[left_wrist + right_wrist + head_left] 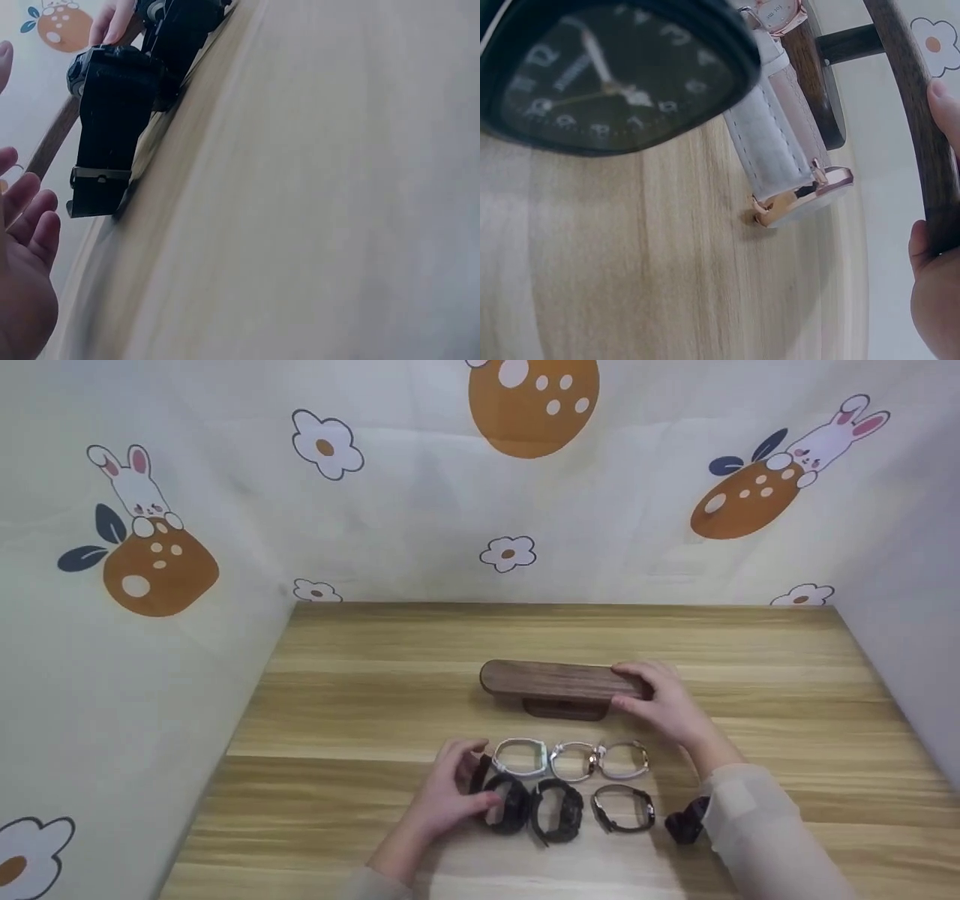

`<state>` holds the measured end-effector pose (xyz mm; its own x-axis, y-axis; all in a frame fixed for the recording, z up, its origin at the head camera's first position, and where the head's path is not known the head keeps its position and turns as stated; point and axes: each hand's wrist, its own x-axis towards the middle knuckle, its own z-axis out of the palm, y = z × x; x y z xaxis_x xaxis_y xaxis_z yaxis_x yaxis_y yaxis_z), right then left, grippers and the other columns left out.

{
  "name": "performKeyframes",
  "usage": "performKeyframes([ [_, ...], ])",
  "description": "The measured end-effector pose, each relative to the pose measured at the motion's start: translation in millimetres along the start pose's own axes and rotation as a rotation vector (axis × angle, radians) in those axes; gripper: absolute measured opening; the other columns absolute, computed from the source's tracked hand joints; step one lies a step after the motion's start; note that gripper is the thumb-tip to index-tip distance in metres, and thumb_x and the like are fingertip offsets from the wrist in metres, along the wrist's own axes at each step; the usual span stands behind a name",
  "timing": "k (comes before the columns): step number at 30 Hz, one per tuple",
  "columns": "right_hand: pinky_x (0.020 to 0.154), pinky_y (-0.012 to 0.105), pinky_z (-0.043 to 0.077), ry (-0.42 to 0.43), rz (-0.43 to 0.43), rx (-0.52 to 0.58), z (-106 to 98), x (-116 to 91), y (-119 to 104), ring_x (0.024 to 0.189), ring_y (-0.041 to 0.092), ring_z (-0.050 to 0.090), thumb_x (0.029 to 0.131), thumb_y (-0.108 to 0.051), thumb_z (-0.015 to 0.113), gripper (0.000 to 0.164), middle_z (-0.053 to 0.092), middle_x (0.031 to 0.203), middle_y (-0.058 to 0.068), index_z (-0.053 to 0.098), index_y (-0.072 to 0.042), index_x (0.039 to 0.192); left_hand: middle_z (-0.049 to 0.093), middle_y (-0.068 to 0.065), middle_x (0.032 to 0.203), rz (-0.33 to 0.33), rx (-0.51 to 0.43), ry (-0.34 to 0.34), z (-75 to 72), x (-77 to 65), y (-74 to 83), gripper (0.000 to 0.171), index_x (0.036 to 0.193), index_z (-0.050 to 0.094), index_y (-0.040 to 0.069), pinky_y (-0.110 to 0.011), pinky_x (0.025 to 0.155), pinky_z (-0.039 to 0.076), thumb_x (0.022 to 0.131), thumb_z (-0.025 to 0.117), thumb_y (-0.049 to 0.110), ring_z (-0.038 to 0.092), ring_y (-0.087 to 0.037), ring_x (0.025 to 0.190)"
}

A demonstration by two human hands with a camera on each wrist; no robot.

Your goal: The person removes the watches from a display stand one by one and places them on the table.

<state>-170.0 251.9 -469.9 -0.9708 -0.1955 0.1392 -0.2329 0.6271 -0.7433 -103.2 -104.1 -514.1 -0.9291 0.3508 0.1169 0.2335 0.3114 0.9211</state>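
In the head view my right hand (671, 712) grips the right end of a dark wooden watch stand (555, 680), thumb in front and fingers behind its rounded bar. The bar (915, 120) also shows in the right wrist view, with a post joining it to the base. My left hand (442, 795) curves loosely around the leftmost black watch (508, 806). A gap shows between those fingers (45, 232) and the watch (116, 127) in the left wrist view. Beside it stand another black watch (559, 810) and a slim dark watch (624, 808).
Behind the dark watches stand a pale watch (520, 757), a white-strapped watch (574, 761) and another light watch (624, 760). A black object (686, 819) sits by the right sleeve, its kind unclear. Printed cloth (420, 510) walls the wood-grain table (360, 660) at the back and sides.
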Motion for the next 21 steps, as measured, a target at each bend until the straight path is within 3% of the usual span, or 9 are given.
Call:
performKeyframes([
  [6,0.100,0.057,0.030,0.006,-0.030,-0.020,1,2,0,0.115,0.034,0.040,0.078,-0.023,0.075,0.054,0.052,0.127,0.015,0.056,-0.011,0.127,0.044,-0.009,0.122,0.030,-0.036,-0.037,-8.1,8.4,-4.7,0.077,0.136,0.040,0.010,-0.044,0.089,0.043,0.072,0.080,0.026,0.045,-0.025,0.104],
  [13,0.100,0.057,0.029,-0.008,-0.069,-0.069,0,2,1,0.117,0.035,0.040,0.079,-0.024,0.074,0.054,0.052,0.130,0.015,0.055,-0.011,0.128,0.042,-0.011,0.127,0.032,-0.074,-0.006,-16.9,18.0,-4.6,0.080,0.137,0.036,0.005,-0.048,0.091,0.042,0.070,0.079,0.014,0.043,-0.029,0.109],
  [21,0.101,0.059,0.029,0.000,-0.149,-0.163,-5,0,5,0.120,0.037,0.040,0.081,-0.023,0.072,0.053,0.049,0.133,0.016,0.054,-0.010,0.129,0.042,-0.012,0.129,0.033,0.001,0.012,-22.3,32.3,4.3,0.078,0.136,0.034,0.002,-0.047,0.099,0.039,0.073,0.076,0.017,0.042,-0.030,0.115],
])
